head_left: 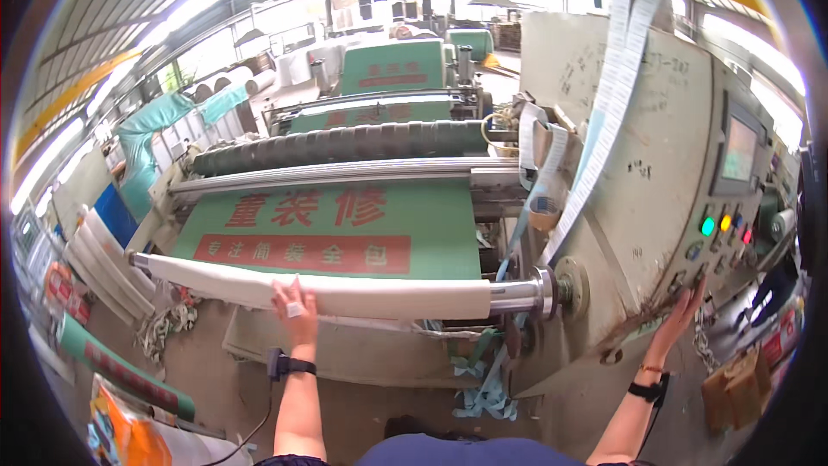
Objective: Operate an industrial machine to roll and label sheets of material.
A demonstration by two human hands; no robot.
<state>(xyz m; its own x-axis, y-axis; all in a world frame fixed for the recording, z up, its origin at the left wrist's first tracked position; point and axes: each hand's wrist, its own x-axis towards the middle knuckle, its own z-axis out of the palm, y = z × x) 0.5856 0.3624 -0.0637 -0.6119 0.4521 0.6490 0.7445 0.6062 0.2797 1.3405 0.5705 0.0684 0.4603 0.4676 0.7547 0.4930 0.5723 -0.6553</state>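
Note:
My left hand lies with outstretched fingers on a white roll, which is wound on a metal shaft. Behind the roll, a green printed sheet with red characters and a red band runs down to it. My right hand reaches up to the lower switches of a control panel on the machine's right side, its fingers straight. Whether a fingertip presses a switch cannot be made out. A small white patch shows on the back of my left hand. Both wrists wear dark bands.
The beige machine housing rises at the right, with pale strips hanging over it. A dark roller spans the machine. A green roll leans at the lower left, and cardboard boxes stand at the lower right. Blue scraps lie below.

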